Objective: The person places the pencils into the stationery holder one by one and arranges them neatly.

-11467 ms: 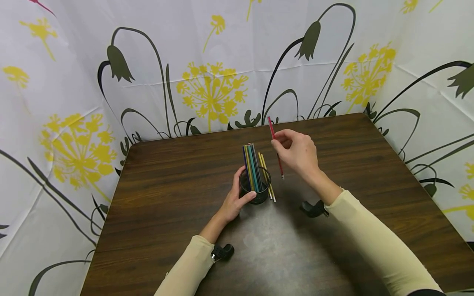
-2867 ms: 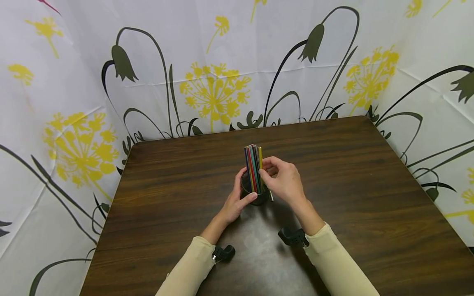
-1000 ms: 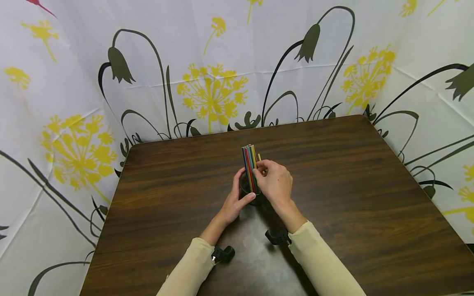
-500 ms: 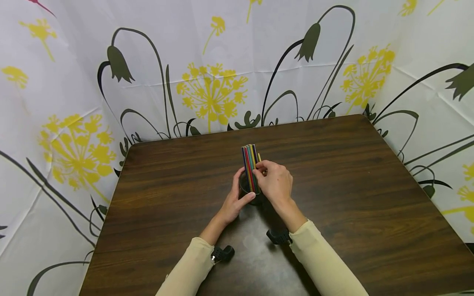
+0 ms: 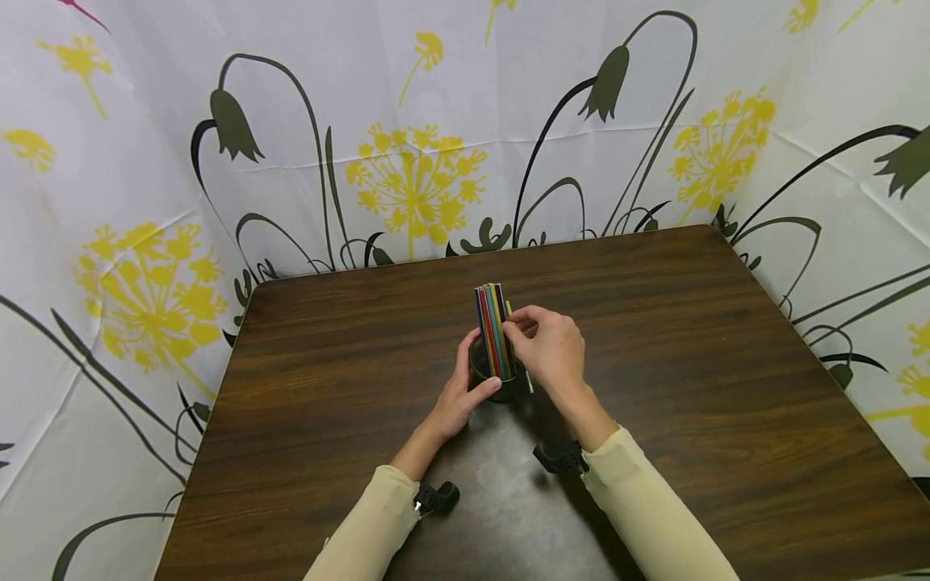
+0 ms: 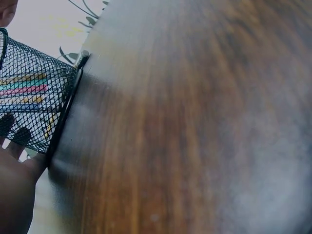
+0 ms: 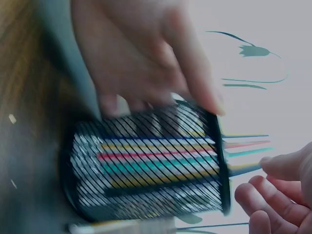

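Observation:
My left hand [image 5: 459, 395] grips a black mesh pencil cup [image 5: 508, 393], fingers round its far side and thumb on the near rim. In the left wrist view the mesh cup [image 6: 36, 92] appears at the left edge. Several coloured pencils [image 5: 490, 323] stand in it, in blue, red, teal and yellow. My right hand [image 5: 548, 347] is at the bundle's right side. In the right wrist view its thumb is at the end of a dark blue pencil [image 7: 243, 170], the fingers apart from it. A yellow pencil [image 5: 529, 383] lies beside the cup, partly hidden by the hand.
The brown wood-grain table [image 5: 349, 363] spreads round the cup. A white curtain [image 5: 291, 105] printed with flowers hangs behind and at both sides. Black wrist cameras [image 5: 437, 497] stick out from both sleeves.
The red pencil, earlier in my right hand, and one yellow pencil now stand in the cup. A dark blue pencil shows at the bundle's right. My right hand has just shifted slightly right; the left stays put.

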Tool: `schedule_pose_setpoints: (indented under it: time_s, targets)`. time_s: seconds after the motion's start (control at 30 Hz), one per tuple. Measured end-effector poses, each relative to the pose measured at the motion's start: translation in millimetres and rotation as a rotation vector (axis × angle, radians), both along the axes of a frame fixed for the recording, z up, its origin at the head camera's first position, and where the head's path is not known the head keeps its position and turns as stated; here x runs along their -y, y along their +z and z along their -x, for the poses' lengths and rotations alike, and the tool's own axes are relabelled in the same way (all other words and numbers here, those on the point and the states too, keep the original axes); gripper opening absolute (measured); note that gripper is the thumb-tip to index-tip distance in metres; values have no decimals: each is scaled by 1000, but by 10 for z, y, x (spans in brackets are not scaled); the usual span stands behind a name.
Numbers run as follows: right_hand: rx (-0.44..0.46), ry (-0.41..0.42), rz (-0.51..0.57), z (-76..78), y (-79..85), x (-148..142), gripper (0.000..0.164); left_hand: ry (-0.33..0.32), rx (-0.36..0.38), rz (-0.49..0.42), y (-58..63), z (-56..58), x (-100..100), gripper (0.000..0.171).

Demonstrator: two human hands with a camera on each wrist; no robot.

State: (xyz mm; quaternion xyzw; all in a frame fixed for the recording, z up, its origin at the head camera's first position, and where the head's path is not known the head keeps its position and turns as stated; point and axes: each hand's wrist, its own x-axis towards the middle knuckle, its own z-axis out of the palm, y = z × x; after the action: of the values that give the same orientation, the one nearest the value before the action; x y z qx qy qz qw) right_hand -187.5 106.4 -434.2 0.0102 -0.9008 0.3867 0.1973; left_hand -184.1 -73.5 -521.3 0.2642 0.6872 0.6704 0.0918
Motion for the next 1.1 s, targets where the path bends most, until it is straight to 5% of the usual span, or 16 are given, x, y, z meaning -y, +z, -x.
schedule_pose_setpoints:
  time_s: [0.3, 0.5, 0.73, 1.1]
  targets:
    - [95, 50, 101, 211, 5, -338, 16, -6, 12, -14, 32, -7, 24, 78]
    - [289, 132, 126, 384, -239, -448, 18, -12, 5, -2, 236, -79, 24, 77]
    - [445, 191, 149, 534, -586, -450, 22, -19, 20, 3, 302, -113, 4, 77]
    - [452, 100, 22, 619, -779, -346, 31, -29, 18, 3, 278, -95, 6, 78]
